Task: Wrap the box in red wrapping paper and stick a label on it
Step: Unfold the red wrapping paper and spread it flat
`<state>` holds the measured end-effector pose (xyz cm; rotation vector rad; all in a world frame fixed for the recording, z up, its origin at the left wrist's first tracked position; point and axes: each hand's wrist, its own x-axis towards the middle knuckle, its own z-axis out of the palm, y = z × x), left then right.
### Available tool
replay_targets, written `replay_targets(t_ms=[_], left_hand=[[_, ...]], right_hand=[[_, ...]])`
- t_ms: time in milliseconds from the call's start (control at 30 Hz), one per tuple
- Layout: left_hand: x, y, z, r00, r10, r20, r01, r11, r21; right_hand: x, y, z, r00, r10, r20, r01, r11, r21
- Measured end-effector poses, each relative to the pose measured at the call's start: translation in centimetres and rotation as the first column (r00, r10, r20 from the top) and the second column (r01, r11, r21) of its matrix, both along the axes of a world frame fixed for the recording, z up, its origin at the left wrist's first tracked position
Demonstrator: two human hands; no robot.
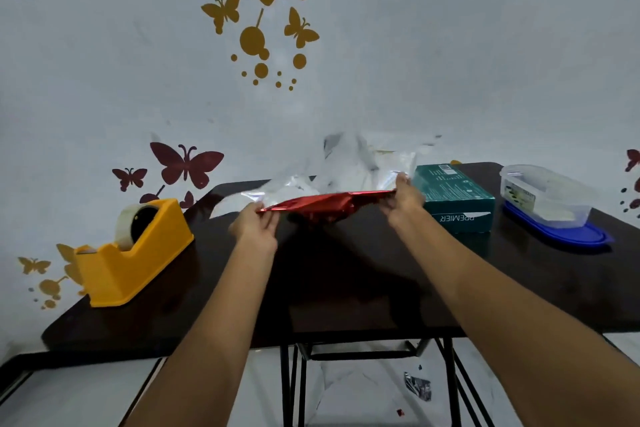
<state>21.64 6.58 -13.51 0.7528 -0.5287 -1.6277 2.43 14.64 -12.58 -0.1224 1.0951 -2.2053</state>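
Box (453,199), green, lies bare on the far right of the bench (346,288), with no wrapping and no label on it. The red paper (325,203) is held up off the bench in the middle, stretched between both hands. Its red face is turned down and its silvery back billows up toward the wall. The left hand (254,224) pinches the paper's left edge with curled fingers. The right hand (403,196) pinches the right edge, just beside the box's left end.

By the look of it the task has barely begun: the sheet is only being spread. Still to do are laying the paper flat, setting the box on it, folding it round, taping it and sticking on the label. A yellow tape dispenser (135,253) stands at the near left, well apart from the hands. A clear tub (547,198) sits at the far right; whether it holds labels cannot be told
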Motion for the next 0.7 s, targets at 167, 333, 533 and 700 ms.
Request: replay_targets(t_ms=[167, 333, 533, 700], left_hand=[[3.0, -0.2, -2.6, 0.955, 0.241, 0.174, -0.251, 0.967, 0.044], [3.5, 2.4, 2.9, 0.531, 0.825, 0.195, -0.365, 0.430, -0.826], [0.7, -0.2, 4.8, -0.118, 0.407, 0.906, 0.882, 0.461, -0.092], [0.4, -1.0, 1.5, -0.566, 0.130, 0.814, 0.751, 0.488, 0.444]], right_hand=[[-1.3, -0.3, -0.3, 0.996, -0.085, 0.004, 0.085, 0.996, 0.040], [-2.4, -1.4, -1.7, 0.989, 0.097, -0.110, -0.071, 0.973, 0.220], [-4.0, -1.6, -1.8, 0.879, 0.364, -0.309, -0.180, 0.852, 0.491], [-4.3, 0.0, -0.4, 0.908, 0.176, -0.381, -0.036, 0.937, 0.346]])
